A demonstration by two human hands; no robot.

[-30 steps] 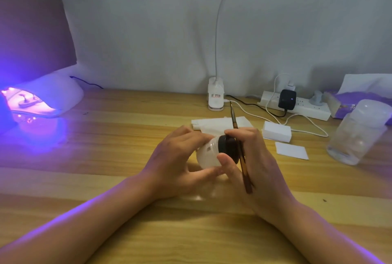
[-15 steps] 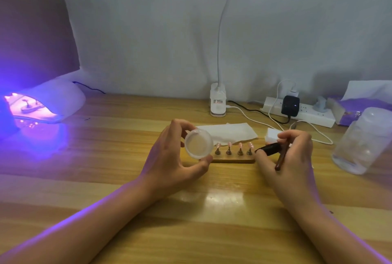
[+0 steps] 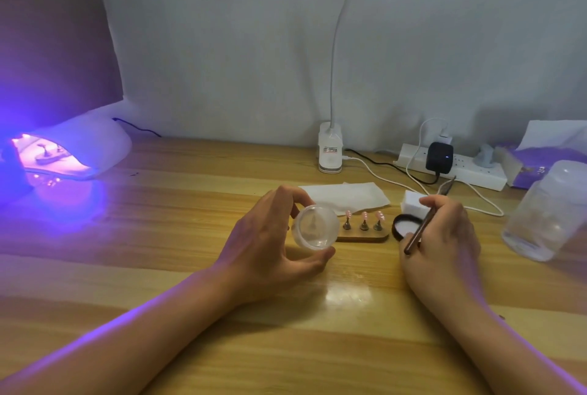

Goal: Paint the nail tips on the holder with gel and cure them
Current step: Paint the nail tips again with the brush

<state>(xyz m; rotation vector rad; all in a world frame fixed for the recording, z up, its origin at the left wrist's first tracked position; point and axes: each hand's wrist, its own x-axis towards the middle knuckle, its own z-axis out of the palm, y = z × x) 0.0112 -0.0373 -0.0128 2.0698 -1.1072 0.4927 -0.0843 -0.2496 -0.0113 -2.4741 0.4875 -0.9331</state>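
Label [image 3: 330,149] on lamp base [image 3: 330,163] blurred, no text legible

A wooden table [image 3: 158,235] runs in pale and honey-brown stripes. On it, a dark brown holder [image 3: 362,238] carries pink nail tips [image 3: 364,214]. Just left of the holder is a frosted, clear jar [image 3: 314,227]. Just right of it are a black lid [image 3: 406,226] with a white inside and a brown brush [image 3: 419,231]. Far left of the holder, a white curing lamp [image 3: 89,147] glows violet. Behind the holder lies a white tissue [image 3: 349,196].
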